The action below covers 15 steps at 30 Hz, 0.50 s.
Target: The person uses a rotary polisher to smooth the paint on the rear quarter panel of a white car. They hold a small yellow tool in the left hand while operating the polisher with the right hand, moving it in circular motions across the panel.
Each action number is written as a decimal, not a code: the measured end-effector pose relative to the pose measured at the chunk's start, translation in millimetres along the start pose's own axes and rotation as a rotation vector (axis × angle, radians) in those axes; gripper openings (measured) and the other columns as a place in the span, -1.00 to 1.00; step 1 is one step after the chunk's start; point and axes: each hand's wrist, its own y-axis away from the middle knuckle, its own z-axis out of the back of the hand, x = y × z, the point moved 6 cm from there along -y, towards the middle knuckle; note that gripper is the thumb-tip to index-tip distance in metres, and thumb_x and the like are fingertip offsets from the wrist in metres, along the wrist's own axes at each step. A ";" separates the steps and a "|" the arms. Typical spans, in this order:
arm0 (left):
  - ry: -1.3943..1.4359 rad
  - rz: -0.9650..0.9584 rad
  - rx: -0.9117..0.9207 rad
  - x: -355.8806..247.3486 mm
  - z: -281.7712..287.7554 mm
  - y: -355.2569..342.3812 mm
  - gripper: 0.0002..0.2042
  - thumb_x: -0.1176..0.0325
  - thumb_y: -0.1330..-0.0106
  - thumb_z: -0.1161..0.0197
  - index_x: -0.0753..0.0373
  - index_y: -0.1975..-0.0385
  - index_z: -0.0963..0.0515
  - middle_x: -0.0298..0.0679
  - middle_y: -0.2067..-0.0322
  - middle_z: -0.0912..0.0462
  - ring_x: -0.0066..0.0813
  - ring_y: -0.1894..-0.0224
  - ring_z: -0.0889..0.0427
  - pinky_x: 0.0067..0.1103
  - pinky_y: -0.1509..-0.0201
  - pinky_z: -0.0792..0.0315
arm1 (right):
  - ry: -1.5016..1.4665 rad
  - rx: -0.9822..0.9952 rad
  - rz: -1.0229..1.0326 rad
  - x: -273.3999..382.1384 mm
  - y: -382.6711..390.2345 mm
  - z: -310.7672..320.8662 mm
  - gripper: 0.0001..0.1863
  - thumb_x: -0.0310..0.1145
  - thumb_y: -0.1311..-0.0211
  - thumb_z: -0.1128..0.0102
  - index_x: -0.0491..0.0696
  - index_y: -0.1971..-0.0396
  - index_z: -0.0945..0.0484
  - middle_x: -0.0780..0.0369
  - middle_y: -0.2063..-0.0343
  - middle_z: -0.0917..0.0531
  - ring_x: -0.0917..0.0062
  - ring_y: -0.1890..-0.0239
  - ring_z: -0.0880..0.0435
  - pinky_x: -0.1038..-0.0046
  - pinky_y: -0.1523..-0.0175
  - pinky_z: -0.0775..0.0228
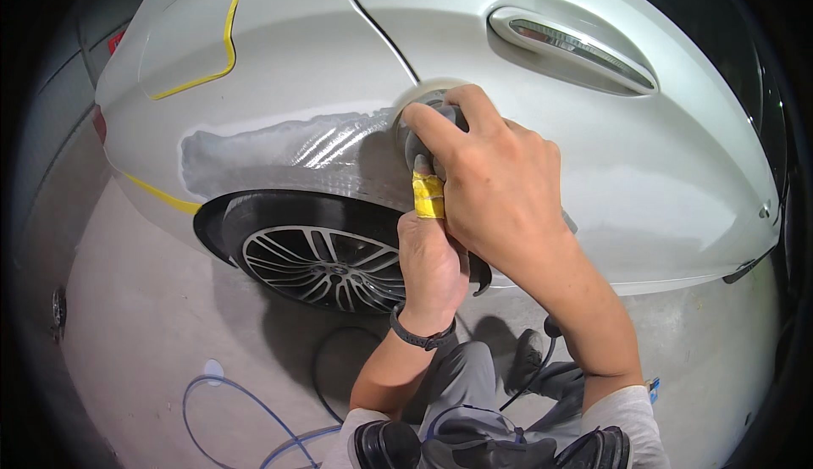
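Sander [413,149], round and dark grey, sits with its flat face toward the pale car body [711,181], above the wheel [337,272]; any long axis is hidden by the hands. It lies beyond the left hand [434,257], whose finger closure cannot be told, and under the fingertips of the right hand [504,172], which grasps it from above.

Round grey tool [412,147] partly behind hands [504,172]

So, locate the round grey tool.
In the head view, the tool is upper centre, under the right hand, at the right end of the grey bodywork patch.
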 end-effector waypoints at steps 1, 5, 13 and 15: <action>-0.017 -0.057 0.029 -3.2 -5.6 3.5 -0.70 0.19 -0.71 -0.06 0.33 0.05 -0.59 -0.35 0.19 -0.67 -0.63 0.20 -0.60 -0.56 0.14 -0.45 | -0.008 -0.004 -0.010 0.0 1.3 1.2 -0.68 -0.40 -0.08 -0.41 0.08 0.11 -0.66 0.12 0.24 -0.63 0.15 0.46 -0.75 0.20 0.54 -0.52; -0.081 0.097 -0.161 12.3 -7.0 23.1 -0.71 0.21 -0.68 -0.12 0.35 0.11 -0.63 -0.37 0.23 -0.68 -0.71 0.26 -0.60 -0.61 0.22 -0.46 | 0.010 0.039 -0.083 -0.4 21.0 10.9 -0.68 -0.41 -0.06 -0.40 0.06 0.12 -0.66 0.13 0.23 -0.64 0.14 0.46 -0.75 0.21 0.53 -0.53; 0.014 -0.082 0.112 -26.9 -14.3 -8.3 -0.57 0.15 -0.73 -0.03 0.34 -0.38 -0.40 -0.23 -0.24 -0.61 -0.40 -0.27 -0.63 -0.40 -0.33 -0.54 | -0.065 0.014 -0.028 7.3 -18.6 -4.1 -0.72 -0.38 -0.08 -0.38 0.07 0.16 -0.66 0.11 0.19 -0.66 0.13 0.45 -0.76 0.16 0.49 -0.54; -0.001 -0.066 0.121 -26.1 -10.5 -5.3 -0.55 0.15 -0.74 -0.01 0.33 -0.42 -0.36 -0.23 -0.28 -0.58 -0.39 -0.31 -0.61 -0.40 -0.37 -0.52 | -0.080 0.027 -0.041 7.7 -18.6 -5.4 -0.74 -0.38 -0.08 -0.38 0.06 0.18 -0.65 0.11 0.22 -0.64 0.13 0.47 -0.75 0.16 0.50 -0.53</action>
